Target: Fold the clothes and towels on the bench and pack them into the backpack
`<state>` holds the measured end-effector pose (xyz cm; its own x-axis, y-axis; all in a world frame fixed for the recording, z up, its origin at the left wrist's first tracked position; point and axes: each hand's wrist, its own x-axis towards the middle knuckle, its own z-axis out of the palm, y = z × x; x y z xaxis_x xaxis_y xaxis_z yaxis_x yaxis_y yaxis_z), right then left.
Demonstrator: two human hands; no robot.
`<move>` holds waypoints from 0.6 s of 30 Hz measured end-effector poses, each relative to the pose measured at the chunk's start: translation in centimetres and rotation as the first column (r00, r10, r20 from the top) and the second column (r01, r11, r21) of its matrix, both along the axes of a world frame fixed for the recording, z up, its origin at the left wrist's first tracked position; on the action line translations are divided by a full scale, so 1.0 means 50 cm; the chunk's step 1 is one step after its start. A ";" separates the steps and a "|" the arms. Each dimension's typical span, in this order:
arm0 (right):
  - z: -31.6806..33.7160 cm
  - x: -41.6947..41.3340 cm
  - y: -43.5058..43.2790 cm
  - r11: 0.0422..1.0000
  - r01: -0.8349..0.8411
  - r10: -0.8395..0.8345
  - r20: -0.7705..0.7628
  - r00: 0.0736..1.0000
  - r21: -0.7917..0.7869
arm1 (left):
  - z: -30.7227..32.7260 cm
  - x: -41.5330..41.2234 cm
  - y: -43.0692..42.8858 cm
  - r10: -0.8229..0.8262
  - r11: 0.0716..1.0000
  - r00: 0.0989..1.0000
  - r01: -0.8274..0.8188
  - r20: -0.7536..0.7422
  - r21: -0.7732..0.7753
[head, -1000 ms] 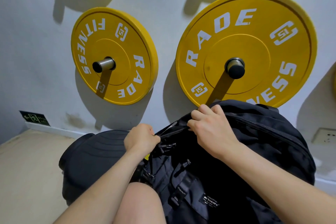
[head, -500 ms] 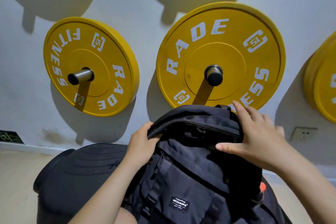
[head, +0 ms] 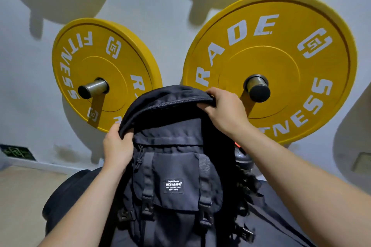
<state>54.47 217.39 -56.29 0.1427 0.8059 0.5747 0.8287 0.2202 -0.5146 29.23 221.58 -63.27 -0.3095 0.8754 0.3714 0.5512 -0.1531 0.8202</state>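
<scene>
A dark navy backpack [head: 176, 166] stands upright in front of me on the black bench [head: 66, 192], its front pocket with a white label facing me. My left hand [head: 117, 147] grips the left edge of its top flap, thumb over the fabric. My right hand [head: 224, 112] grips the top right of the flap, fingers curled over the zipped rim. The main zip looks shut along the top. No loose clothes or towels are visible; the inside of the backpack is hidden.
Two yellow weight plates [head: 104, 72] [head: 271, 66] hang on steel pegs on the white wall right behind the backpack. A small dark object with a red mark [head: 241, 154] sits behind the backpack's right side. Beige floor [head: 20, 196] lies to the left.
The backpack has been raised upright and now faces me squarely. My right hand shifted from the right side of the flap to its top edge; my left hand stays at the left edge.
</scene>
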 end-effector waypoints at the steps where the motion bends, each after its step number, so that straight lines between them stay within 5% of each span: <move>1: -0.021 -0.009 0.031 0.998 0.008 -0.006 0.031 0.999 -0.069 | -0.017 -0.008 0.022 0.036 0.996 0.998 -0.039 -0.044 -0.075; 5: -0.146 -0.031 0.085 0.944 0.035 0.044 0.231 0.972 -0.327 | -0.092 -0.019 0.070 0.036 0.915 0.976 -0.119 -0.217 -0.386; 8: -0.201 -0.038 0.065 0.955 0.019 0.068 0.284 0.956 -0.295 | -0.118 -0.002 0.069 0.021 0.986 0.953 -0.070 -0.303 -0.151; 10: -0.212 -0.039 0.059 0.961 -0.002 0.084 0.289 0.954 -0.276 | -0.116 0.026 0.049 -0.106 0.993 0.889 0.114 -0.446 -0.009; 12: -0.211 -0.033 0.065 0.953 0.025 0.079 0.328 0.941 -0.302 | -0.117 0.058 0.035 -0.276 0.960 0.730 0.235 -0.625 -0.151; 14: -0.198 -0.028 0.056 0.941 0.003 0.113 0.322 0.940 -0.339 | -0.124 0.071 0.038 -0.409 0.905 0.628 0.183 -0.663 -0.385; 16: -0.174 0.001 0.024 0.940 -0.077 0.161 0.231 0.960 -0.334 | -0.121 0.065 0.036 -0.419 0.880 0.706 0.161 -0.571 -0.446; 18: -0.143 0.040 -0.026 0.959 -0.132 0.158 0.084 0.984 -0.252 | -0.098 0.059 0.021 -0.280 0.949 0.829 0.163 -0.485 -0.269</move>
